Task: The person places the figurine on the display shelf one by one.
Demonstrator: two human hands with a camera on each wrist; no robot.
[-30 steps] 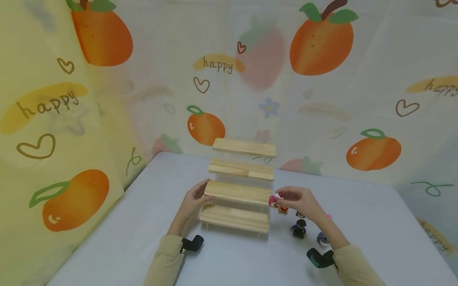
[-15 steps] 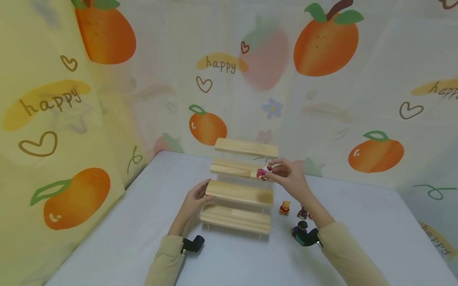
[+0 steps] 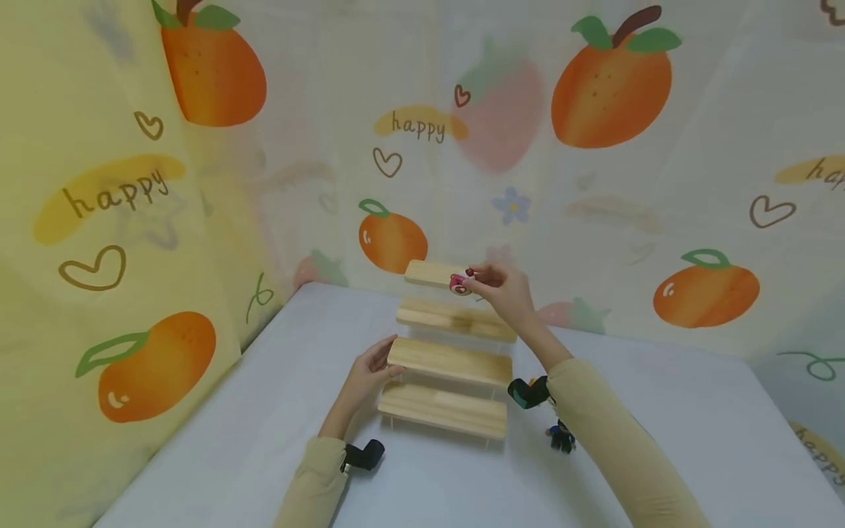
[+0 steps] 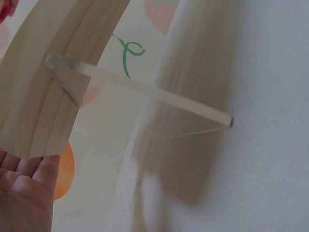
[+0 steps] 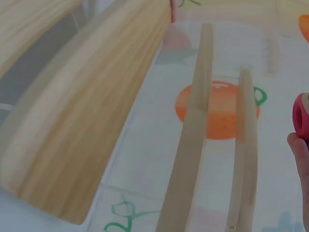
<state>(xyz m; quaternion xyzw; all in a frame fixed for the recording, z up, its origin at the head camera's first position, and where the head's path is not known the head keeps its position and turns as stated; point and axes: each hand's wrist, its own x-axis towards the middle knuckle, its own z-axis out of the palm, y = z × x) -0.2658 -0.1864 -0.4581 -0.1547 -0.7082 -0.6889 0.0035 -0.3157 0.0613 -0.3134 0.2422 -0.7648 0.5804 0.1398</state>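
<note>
A tiered wooden display shelf [image 3: 452, 361] of several steps stands on the table. My left hand [image 3: 366, 375] grips the left end of its second step from the bottom, thumb in front and fingers behind. The left wrist view shows that palm [image 4: 26, 193] at the board's end, beside a clear support leg [image 4: 159, 95]. Between thumb and fingers my right hand [image 3: 507, 295] pinches a small pink bear figurine [image 3: 459, 284], held in front of the top step [image 3: 425, 273]. Only an edge of the figurine [image 5: 301, 118] and a fingertip show in the right wrist view.
A small dark-clothed figurine [image 3: 562, 438] stands on the white table [image 3: 422, 491] right of the shelf, partly behind my right sleeve [image 3: 607, 433]. A fruit-print cloth [image 3: 317, 183] hangs behind and to the left. Black wrist cameras stick out from both cuffs.
My right hand has carried the bear figurine up and left, from beside the second step to the top step. My left hand keeps its grip. The right sleeve now covers most of the other figurines.
</note>
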